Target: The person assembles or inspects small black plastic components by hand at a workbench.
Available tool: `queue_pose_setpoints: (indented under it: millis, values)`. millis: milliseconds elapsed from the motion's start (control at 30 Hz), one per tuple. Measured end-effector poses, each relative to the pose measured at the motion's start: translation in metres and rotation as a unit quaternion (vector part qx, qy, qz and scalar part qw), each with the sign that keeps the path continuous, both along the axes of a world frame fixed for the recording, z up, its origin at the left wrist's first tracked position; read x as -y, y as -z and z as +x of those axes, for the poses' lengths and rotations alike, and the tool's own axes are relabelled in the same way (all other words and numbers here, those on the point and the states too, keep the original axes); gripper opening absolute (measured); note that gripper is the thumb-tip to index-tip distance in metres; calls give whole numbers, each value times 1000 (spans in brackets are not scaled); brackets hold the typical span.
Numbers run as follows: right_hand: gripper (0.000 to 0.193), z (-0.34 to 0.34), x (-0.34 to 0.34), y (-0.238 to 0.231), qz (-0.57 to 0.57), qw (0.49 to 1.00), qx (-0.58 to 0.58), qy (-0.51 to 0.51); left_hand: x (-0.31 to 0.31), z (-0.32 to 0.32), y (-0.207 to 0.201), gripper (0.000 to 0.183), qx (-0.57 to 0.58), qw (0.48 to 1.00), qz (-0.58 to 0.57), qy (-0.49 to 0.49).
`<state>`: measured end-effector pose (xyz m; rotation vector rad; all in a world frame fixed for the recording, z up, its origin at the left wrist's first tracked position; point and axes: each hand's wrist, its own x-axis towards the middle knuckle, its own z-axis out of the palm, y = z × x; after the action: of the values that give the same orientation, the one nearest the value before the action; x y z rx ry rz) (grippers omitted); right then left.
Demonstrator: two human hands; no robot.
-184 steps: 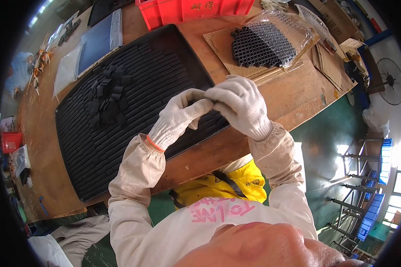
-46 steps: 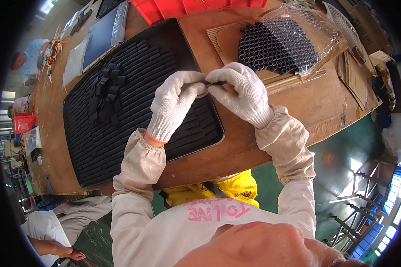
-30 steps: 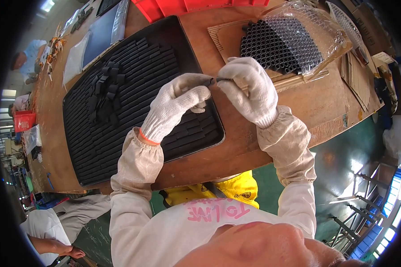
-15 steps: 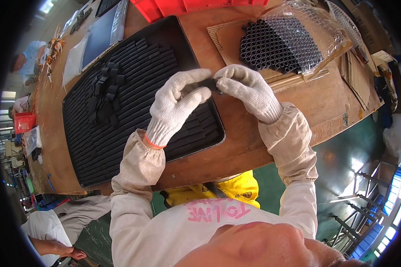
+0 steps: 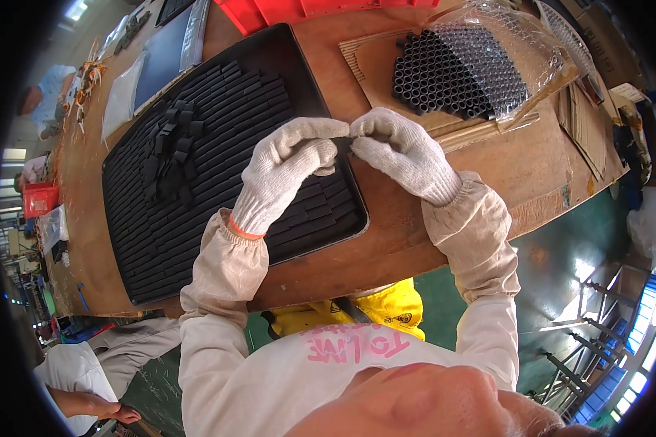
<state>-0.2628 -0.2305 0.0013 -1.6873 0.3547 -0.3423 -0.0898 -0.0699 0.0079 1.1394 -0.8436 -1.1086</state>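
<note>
Both my hands wear white knit gloves and meet over the near right edge of a black tray [image 5: 297, 45]. My left hand [image 5: 280, 171] is closed, its index finger and thumb curled toward a small black piece [image 5: 342, 143]. From the other side, my right hand [image 5: 404, 154] pinches toward the same piece, its fingertips touching those of the left. The gloves hide most of the piece, so its shape cannot be made out. Rows of short flat black sleeves [image 5: 233, 109] fill the tray, and a loose heap of them [image 5: 171, 149] lies on top.
Right of the tray, black round tubes [image 5: 437, 76] stand packed on cardboard [image 5: 368, 69], partly under bubble wrap [image 5: 528, 51]. A red bin [image 5: 270, 13] stands at the far edge. Co-workers are at the left, one with a bare hand [image 5: 129, 414] near the table.
My left hand has moved slightly, its index finger straightening to reach my right fingertips and its thumb drawing back a little. The right hand has hardly moved.
</note>
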Motion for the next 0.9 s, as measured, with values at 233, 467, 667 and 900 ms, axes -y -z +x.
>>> queue_pose_setpoints:
  millis: [233, 467, 667, 900]
  values:
    - [37, 2, -5, 9, 235, 964, 107, -67, 7, -17, -16, 46, 298, 947, -111, -34]
    - [38, 5, -15, 11, 249, 957, 102, -104, 7, -24, -16, 45, 397, 907, -117, -79]
    - [27, 4, -8, 4, 213, 971, 106, -5, 10, -20, -9, 38, 353, 919, -145, -103]
    - [21, 6, -6, 5, 287, 931, 220, 49, 7, -19, -7, 23, 230, 967, -56, -96]
